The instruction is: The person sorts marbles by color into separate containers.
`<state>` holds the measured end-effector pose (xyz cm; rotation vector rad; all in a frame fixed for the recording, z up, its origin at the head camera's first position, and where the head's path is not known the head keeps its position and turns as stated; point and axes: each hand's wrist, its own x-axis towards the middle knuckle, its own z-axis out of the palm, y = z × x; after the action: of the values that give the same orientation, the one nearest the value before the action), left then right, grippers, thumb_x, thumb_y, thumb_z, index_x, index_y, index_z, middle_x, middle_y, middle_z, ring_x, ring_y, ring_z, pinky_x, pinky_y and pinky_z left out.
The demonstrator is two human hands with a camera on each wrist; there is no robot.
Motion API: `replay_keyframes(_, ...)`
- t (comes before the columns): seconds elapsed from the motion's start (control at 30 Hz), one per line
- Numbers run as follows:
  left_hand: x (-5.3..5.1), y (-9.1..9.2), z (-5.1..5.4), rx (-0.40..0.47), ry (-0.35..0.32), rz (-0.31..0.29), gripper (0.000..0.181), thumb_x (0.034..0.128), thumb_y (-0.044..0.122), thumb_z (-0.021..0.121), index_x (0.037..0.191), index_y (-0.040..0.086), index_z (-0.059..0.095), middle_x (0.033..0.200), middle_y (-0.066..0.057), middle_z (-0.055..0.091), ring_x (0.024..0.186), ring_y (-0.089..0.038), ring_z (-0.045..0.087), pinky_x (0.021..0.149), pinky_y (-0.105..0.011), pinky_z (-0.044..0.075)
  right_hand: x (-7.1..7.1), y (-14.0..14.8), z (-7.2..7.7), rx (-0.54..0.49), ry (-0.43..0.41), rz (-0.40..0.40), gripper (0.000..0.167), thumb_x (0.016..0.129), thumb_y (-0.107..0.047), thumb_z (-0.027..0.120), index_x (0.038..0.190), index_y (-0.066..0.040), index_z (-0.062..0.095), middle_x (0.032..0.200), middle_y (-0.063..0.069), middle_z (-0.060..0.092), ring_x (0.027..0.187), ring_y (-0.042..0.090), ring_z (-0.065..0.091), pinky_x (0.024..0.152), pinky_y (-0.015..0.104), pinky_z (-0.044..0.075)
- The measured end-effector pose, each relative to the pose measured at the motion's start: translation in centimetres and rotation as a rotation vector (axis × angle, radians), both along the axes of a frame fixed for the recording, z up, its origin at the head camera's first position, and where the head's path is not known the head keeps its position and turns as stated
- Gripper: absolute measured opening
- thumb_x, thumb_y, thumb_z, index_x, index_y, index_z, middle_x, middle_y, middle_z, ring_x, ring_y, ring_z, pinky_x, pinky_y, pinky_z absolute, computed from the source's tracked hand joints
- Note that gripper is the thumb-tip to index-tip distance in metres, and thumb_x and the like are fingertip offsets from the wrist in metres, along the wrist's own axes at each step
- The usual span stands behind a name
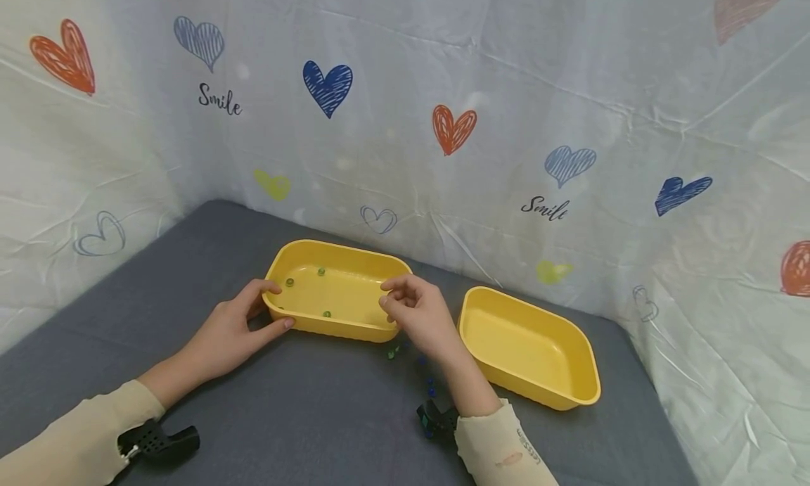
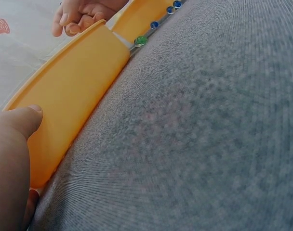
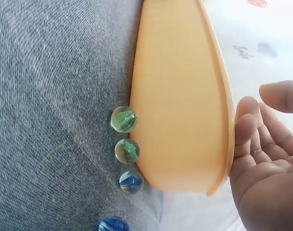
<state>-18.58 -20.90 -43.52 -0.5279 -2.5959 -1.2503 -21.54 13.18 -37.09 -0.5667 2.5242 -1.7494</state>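
Several blue marbles (image 3: 114,224) lie loose on the surface (image 1: 304,416); green ones (image 3: 124,119) rest beside the left tray (image 1: 344,325), seemingly kept within easy reach. The left grip (image 1: 230,331) pinches that tray's left end, thumb on the near wall, probably to steady it. The right grip (image 1: 420,314) hangs at the opposite end, fingers loosely curled, apparently holding nothing. Inside, between the two grips, more green marbles (image 1: 320,271) lie toward the left. The right tray (image 1: 525,345) stands apart, right of the right grip; a heart-print sheet (image 1: 392,71) hangs behind.

Head view, downward — closer wrist views share left tray (image 1: 344,328).
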Motion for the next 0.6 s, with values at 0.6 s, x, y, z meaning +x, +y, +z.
replay_keyframes(0.6,-0.4,0.0,-0.4,-0.011,-0.002,0.000,0.058,0.1026,0.038,0.081,0.142,0.009,0.051,0.146,-0.027,0.065,0.130,-0.044,0.067,0.098,-0.063,0.057,1.8,0.2,0.7,-0.033,0.018,-0.005,0.015,0.104,-0.016,0.075,0.119,-0.011,0.077,0.094,0.008,0.070,0.075,0.040,0.070,0.068,0.054,0.063)
